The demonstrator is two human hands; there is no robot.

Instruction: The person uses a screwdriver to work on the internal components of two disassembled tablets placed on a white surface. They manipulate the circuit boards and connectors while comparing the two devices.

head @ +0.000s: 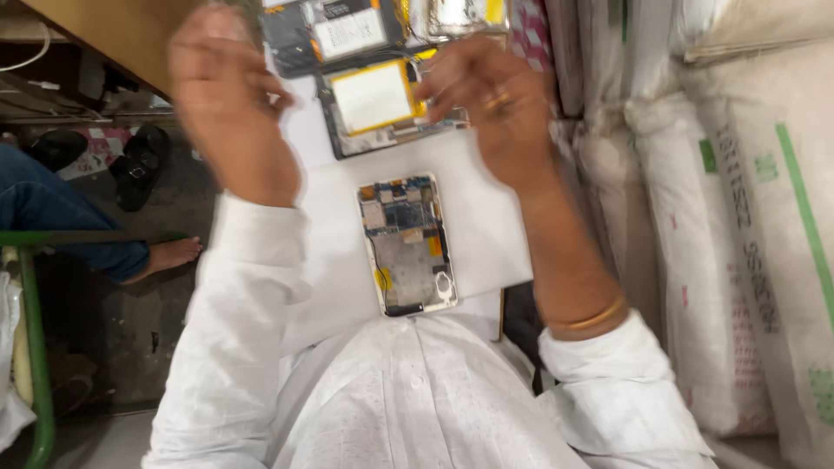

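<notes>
My right hand (495, 108) pinches the edge of the opened dark tablet with a yellow-framed white battery (378, 104), which lies on the white sheet (486, 226); I should hold it flat and lift evenly. My left hand (230, 95) is blurred, and I cannot tell its grip. The tablet's long axis runs across the view, slightly tilted.

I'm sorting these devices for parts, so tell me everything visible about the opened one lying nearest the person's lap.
The opened device is a small flat rectangle with a pale, metal-looking frame and rounded corners. It lies face down, back cover off, on a white sheet. Circuit boards and small orange patches fill its far end; a grey plate covers the rest. Neither hand touches it. Finer parts are blurred.
</notes>
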